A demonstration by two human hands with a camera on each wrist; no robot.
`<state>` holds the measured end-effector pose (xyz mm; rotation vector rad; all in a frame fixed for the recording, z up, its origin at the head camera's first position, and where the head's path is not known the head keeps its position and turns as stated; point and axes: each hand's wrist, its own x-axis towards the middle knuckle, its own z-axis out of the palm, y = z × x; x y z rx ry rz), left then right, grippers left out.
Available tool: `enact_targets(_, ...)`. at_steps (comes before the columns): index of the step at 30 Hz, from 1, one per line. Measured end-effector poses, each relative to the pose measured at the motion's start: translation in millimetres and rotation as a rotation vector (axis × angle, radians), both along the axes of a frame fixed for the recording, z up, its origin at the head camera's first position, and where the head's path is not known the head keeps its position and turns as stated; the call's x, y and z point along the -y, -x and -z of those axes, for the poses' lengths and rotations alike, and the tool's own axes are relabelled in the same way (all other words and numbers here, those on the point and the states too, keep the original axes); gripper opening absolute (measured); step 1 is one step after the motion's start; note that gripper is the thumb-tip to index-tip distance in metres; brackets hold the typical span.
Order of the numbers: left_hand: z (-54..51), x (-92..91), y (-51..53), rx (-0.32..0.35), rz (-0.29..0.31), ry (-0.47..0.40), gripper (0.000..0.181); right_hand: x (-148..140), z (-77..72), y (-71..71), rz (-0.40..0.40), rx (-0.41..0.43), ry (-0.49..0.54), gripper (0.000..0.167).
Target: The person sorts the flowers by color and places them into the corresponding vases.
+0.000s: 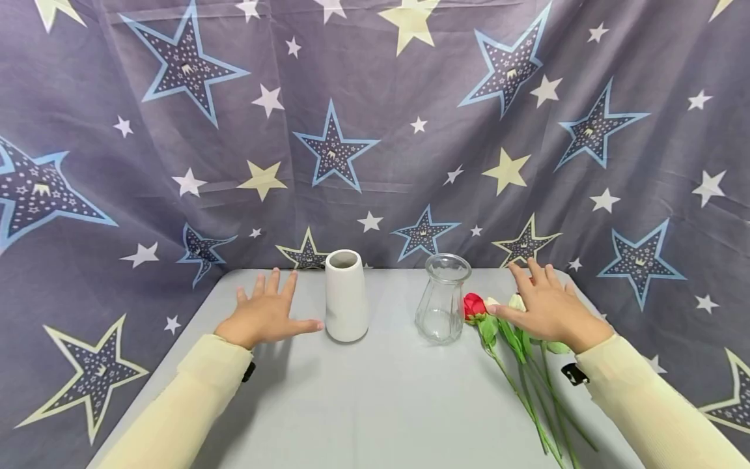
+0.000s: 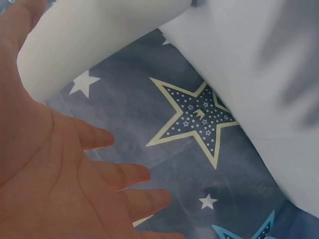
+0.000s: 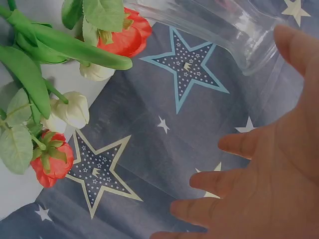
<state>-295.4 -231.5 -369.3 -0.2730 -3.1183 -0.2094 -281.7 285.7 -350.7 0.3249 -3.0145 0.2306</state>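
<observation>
My left hand (image 1: 262, 316) is spread above the table's left side, its thumb pointing at a white vase (image 1: 346, 299) that stands upright. In the left wrist view the same vase (image 2: 94, 40) shows beside the thumb, and the palm holds nothing. A clear glass vase (image 1: 443, 299) stands upright right of the white one. Over several long-stemmed flowers my right hand (image 1: 553, 306) hovers with fingers spread, partly hiding the blooms. The right wrist view shows red roses (image 3: 54, 159) and white tulips (image 3: 75, 110) with green leaves, apart from the fingers.
The light grey table (image 1: 357, 404) reaches back to a dark star-patterned cloth (image 1: 375, 78) hanging behind it. Flower stems (image 1: 530, 397) run along the table's right side toward the front edge.
</observation>
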Motion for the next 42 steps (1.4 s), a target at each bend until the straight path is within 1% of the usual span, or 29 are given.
enact_targets(2, 1.8, -2.9, 2.1, -0.029, 0.007, -0.031, 0.134, -1, 0.0, -0.6, -0.015, -0.022, 0.031, 0.104)
enact_targets(3, 3.7, -4.5, 4.1, -0.055, 0.012, -0.048, 0.134, -2, 0.2, -1.0, -0.029, -0.045, 0.055, 0.098)
enact_targets(6, 10.8, -11.5, 10.7, -0.156, 0.036, -0.129, 0.131, -5, 2.4, -4.5, -0.067, -0.137, 0.143, 0.075)
enact_targets(9, 20.3, -19.0, 17.7, -0.227, 0.044, -0.215, 0.129, -5, 6.4, -10.3, -0.087, -0.228, 0.233, 0.053)
enact_targets(13, 29.6, -28.0, 24.0, -0.250, 0.020, -0.310, 0.129, -3, 11.2, -18.9, -0.091, -0.303, 0.293, 0.040)
enact_targets(17, 32.9, -37.5, 28.9, -0.256, 0.004, -0.398, 0.128, 1, 14.1, -25.1, -0.105, -0.336, 0.315, 0.034)
enact_targets(20, 34.4, -45.6, 32.2, -0.264, 0.003, -0.461, 0.123, 2, 17.4, -28.3, -0.110, -0.331, 0.322, 0.032)
enact_targets(25, 36.2, -58.5, 36.7, -0.292, 0.020, -0.557, 0.112, 3, 24.1, -32.0, -0.091, -0.299, 0.320, 0.027)
enact_targets(31, 40.1, -66.5, 41.0, -0.313, 0.022, -0.643, 0.102, -1, 34.5, -32.8, -0.061, -0.248, 0.305, 0.023)
enact_targets(35, 43.2, -68.9, 43.0, -0.320, 0.021, -0.668, 0.101, -2, 41.7, -32.7, -0.040, -0.221, 0.289, 0.026)
enact_targets(38, 45.9, -70.4, 45.0, -0.330, 0.026, -0.678, 0.102, -4, 46.0, -32.7, -0.022, -0.207, 0.283, 0.024)
enact_targets(42, 49.5, -72.0, 46.8, -0.338, 0.036, -0.691, 0.102, -6, 49.9, -35.1, 0.006, -0.159, 0.288, 0.021)
